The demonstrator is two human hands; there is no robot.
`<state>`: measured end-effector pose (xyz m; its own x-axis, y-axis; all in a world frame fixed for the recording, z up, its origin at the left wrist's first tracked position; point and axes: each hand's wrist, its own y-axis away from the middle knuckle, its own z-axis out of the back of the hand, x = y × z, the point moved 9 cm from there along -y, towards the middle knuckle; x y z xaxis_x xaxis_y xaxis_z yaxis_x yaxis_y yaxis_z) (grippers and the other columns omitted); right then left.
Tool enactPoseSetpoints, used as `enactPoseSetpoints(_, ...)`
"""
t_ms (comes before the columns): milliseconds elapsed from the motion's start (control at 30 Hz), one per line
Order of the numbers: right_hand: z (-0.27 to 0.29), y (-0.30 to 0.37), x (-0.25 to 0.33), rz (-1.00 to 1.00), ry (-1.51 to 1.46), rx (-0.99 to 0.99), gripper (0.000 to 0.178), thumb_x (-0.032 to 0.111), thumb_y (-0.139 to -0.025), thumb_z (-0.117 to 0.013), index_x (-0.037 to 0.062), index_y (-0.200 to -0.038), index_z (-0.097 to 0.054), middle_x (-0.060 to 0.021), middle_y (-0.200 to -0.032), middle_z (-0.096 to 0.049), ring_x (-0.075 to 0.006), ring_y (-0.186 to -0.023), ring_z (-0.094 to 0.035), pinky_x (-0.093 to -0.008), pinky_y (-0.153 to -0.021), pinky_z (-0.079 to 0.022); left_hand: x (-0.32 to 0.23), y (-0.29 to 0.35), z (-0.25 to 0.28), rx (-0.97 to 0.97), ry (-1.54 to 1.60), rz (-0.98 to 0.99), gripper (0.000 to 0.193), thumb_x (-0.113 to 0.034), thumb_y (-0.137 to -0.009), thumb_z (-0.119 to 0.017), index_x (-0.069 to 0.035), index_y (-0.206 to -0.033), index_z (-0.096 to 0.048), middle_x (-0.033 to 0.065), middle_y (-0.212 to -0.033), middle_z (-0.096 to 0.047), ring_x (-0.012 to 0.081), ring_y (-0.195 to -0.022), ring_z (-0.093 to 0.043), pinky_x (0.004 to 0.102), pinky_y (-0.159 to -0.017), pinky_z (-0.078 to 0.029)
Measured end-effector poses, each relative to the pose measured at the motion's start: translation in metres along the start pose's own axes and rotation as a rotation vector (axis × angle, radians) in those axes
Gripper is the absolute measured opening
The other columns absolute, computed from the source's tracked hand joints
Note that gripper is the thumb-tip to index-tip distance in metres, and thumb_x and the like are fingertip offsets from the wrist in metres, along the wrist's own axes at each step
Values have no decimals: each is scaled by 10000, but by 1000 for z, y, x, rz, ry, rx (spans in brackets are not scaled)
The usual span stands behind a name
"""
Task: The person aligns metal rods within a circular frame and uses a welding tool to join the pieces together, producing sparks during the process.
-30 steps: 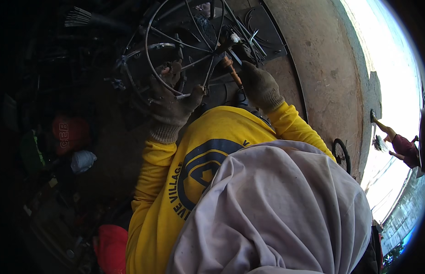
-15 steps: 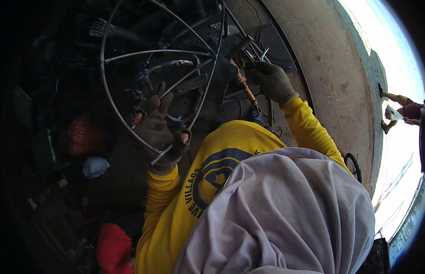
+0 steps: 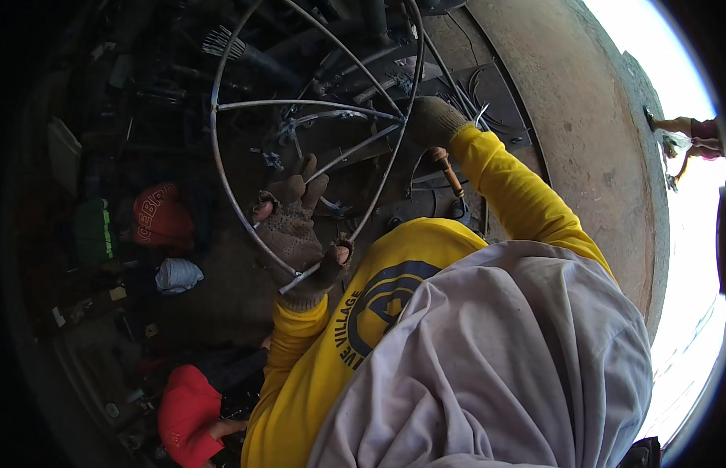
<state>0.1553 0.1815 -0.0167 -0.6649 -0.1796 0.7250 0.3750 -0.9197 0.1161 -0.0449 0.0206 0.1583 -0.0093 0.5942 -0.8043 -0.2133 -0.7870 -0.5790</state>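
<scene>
My left hand (image 3: 289,234), in a worn brown glove with bare fingertips showing, holds a frame of bent metal rods (image 3: 217,129) near its lower corner. Two fingers reach up past the rods while the thumb lies by the corner joint. The frame has a curved outer rod and cross rods meeting at a joint on its right side. My right hand (image 3: 434,121), also gloved, is just right of that joint, above the dark work surface; its fingers are hidden. Below it is a tool's orange-brown handle (image 3: 447,170).
Thin rods and wire (image 3: 488,109) lie on the dark metal sheet at right. Red cloth (image 3: 161,214), a green item (image 3: 94,230) and a white bag (image 3: 178,275) are at left. A person in red (image 3: 191,413) is at lower left; another person (image 3: 694,136) is far right.
My right hand has moved left, away from the loose rods and toward the frame's joint. My left hand keeps its hold on the frame. The whole view has shifted slightly.
</scene>
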Motion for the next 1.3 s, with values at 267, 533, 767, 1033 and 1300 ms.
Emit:
enactPoseSetpoints(267,8,24,27,-23,-30,20,358,279,-886,-645,49,-1159,-659,-200,-1032,-715,-392,-987,-689,-447,-867,-554,-6,3,8,-13,7,-12,816,-164,-807,-781,-106,-1455,-290,215,-1477,-418,464,-1415,-356,568,-1141,-401)
enactPoseSetpoints(533,-11,16,4,49,30,32,438,291,-902,-626,75,-1283,-617,-221,-1052,-716,-397,-1011,-691,-466,-887,-548,0,7,11,-48,222,45,646,-222,-915,-584,-48,-1465,-294,212,-1536,-333,430,-1448,-272,597,-1120,-399)
enactPoseSetpoints(767,-3,24,20,-101,117,160,457,336,-899,-623,114,-1299,-626,-198,-1094,-718,-376,-1042,-691,-469,-920,-541,-1,-6,2,100,1265,415,553,-273,-1009,-411,3,-1475,-297,209,-1588,-258,401,-1477,-199,623,-1102,-398)
enactPoseSetpoints(1033,7,29,9,-13,76,-117,348,294,-896,-651,74,-1161,-697,-206,-1069,-704,-361,-1008,-685,-440,-876,-554,10,1,23,-257,998,618,536,-249,-998,-548,30,-1412,-351,267,-1558,-327,450,-1411,-385,544,-1190,-329)
enactPoseSetpoints(1300,-4,37,-16,-66,176,-124,537,447,-915,-628,127,-1347,-615,-201,-1227,-650,-381,-1149,-630,-447,-974,-508,-18,-28,-3,85,495,37,846,-106,-823,-813,-24,-1474,-278,290,-1520,-349,477,-1462,-269,575,-1147,-413)
